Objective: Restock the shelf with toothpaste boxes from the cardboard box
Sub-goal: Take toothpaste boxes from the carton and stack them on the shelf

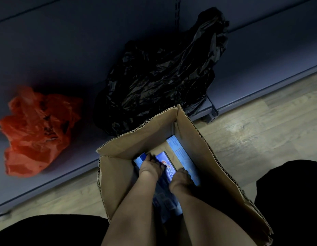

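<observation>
Both hands are down inside an open cardboard box (122, 167) that stands on the wooden floor (251, 139), its flaps raised around the forearms. The left hand (150, 168) lies on top of a dark blue toothpaste box (167, 167), fingers curled over its far end so that the fingertips sit on the box's upper face and edge. The right hand (182, 178) is just beside it, to its right and slightly nearer the person, with its fingers bent down onto the near part of the same dark box and against a lighter blue toothpaste box (185, 157) that lies alongside; the light is too dim to tell whether those fingers actually close round either box or only press on them. More blue toothpaste boxes (164, 201) lie under and between the two wrists, stacked lengthwise toward the person. Beyond the hands, past the far wall of the cardboard box, a crumpled black plastic bag (163, 73) rests on the low dark shelf (56, 50), touching or nearly touching the box's far flap. Well to the left of the left hand, a crumpled red plastic bag (37, 132) lies on the same shelf. Dark clothing (292, 201) fills the near corners on either side of the forearms.
</observation>
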Demonstrator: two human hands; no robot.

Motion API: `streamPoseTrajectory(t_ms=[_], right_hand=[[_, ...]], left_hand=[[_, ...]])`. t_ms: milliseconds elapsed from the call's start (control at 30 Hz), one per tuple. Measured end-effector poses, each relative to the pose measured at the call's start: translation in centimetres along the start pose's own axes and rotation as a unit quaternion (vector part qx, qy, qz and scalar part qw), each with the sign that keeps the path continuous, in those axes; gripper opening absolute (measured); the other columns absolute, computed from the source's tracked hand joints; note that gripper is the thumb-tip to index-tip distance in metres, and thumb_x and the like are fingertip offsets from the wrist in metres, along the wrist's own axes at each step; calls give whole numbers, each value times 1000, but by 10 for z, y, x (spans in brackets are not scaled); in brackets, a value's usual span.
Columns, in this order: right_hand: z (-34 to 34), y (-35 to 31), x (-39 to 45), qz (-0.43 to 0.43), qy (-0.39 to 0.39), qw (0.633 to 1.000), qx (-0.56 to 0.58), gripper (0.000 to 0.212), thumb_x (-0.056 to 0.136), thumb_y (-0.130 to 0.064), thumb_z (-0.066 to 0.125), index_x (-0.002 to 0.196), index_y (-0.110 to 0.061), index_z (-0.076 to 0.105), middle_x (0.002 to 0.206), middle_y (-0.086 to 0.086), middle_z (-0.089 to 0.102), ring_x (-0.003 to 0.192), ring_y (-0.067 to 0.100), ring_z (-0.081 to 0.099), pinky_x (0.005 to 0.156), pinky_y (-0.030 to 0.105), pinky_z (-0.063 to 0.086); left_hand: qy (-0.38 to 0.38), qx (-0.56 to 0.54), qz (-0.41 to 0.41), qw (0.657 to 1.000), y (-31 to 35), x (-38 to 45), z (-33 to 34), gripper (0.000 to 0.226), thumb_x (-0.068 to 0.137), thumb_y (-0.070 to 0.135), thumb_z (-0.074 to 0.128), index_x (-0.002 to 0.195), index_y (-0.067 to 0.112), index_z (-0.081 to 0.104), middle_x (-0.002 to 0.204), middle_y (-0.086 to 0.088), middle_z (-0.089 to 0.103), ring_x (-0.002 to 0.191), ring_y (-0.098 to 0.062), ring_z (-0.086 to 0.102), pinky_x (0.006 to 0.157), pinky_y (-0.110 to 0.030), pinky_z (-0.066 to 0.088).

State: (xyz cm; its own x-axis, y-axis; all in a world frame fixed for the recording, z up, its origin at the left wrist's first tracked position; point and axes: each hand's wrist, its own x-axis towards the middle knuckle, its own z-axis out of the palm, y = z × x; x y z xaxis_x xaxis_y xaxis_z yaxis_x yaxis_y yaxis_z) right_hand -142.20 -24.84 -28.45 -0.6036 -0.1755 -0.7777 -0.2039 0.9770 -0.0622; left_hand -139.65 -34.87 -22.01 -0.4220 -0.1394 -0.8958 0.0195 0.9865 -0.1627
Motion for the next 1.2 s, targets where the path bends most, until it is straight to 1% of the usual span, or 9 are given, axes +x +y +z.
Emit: streamPoseTrajectory(t_ms=[167, 300, 467, 567, 700, 767, 867, 1033, 1200], right_hand=[[-7, -2, -3, 7, 0, 1000, -2, 48, 87, -13, 56, 132, -8, 40, 137, 11, 46, 126, 26, 46, 105, 35, 36], [-7, -6, -13, 6, -4, 1000, -20, 42, 90, -16, 52, 131, -6, 45, 133, 11, 45, 123, 28, 48, 102, 37, 40], [-35, -15, -35, -2, 38, 999, 35, 33, 101, -12, 33, 129, -2, 47, 129, 17, 56, 120, 31, 54, 99, 37, 42], [-75, -16, -60, -20, 16, 998, 49, 34, 100, -14, 40, 131, -1, 44, 134, 19, 52, 126, 30, 49, 103, 34, 37], [-131, -3, -112, -40, 57, 998, 5, 41, 96, -11, 47, 135, -1, 41, 137, 17, 49, 128, 27, 48, 103, 30, 38], [-157, -1, -144, -49, 60, 997, 7, 38, 95, -11, 47, 132, -2, 43, 134, 15, 52, 125, 27, 51, 100, 31, 41], [-193, -2, -199, -57, 66, 996, 15, 37, 94, -10, 47, 129, -2, 39, 134, 16, 51, 125, 29, 50, 102, 33, 39], [-250, 2, -298, -78, 101, 991, -31, 50, 91, -9, 50, 136, 1, 31, 141, 14, 39, 133, 26, 37, 109, 33, 29], [-322, 10, -391, -115, 125, 983, -63, 50, 89, -10, 53, 134, -3, 33, 141, 13, 39, 133, 26, 37, 111, 34, 28]], left_hand=[[-3, -11, 7, 1000, -1, 1, 1, 60, 101, 21, 37, 152, 11, 6, 155, -13, 23, 145, -30, 14, 119, -45, 1], [0, -15, 14, 1000, 1, -3, 1, 48, 102, 21, 33, 149, 13, 24, 151, -7, 34, 143, -24, 21, 118, -41, -2], [95, -17, 9, 995, -4, -38, -18, 44, 103, 17, 23, 146, 8, 29, 149, -12, 37, 141, -25, 25, 119, -38, -4], [141, -21, 3, 990, -10, -73, -34, 43, 103, 18, 21, 144, 9, 32, 147, -13, 39, 141, -27, 26, 119, -39, -7], [190, -23, -4, 982, -10, -143, -61, 45, 102, 15, 24, 147, 6, 23, 158, -14, 11, 147, -26, 0, 118, -39, -9], [216, -35, -16, 976, -9, -183, -75, 45, 101, 12, 26, 146, 5, 23, 158, -14, 3, 147, -26, -5, 118, -39, -9], [235, -55, -36, 970, -13, -246, -90, 45, 101, 11, 25, 146, 5, 23, 158, -14, -2, 147, -25, -7, 117, -39, -10], [263, -110, -57, 957, -27, -359, -112, 40, 101, 9, 24, 140, 1, 28, 158, -16, -6, 146, -26, -8, 115, -38, -14], [292, -117, -87, 945, -37, -467, -147, 45, 101, 9, 25, 145, 0, 21, 158, -17, -3, 146, -29, -5, 116, -39, -11]])
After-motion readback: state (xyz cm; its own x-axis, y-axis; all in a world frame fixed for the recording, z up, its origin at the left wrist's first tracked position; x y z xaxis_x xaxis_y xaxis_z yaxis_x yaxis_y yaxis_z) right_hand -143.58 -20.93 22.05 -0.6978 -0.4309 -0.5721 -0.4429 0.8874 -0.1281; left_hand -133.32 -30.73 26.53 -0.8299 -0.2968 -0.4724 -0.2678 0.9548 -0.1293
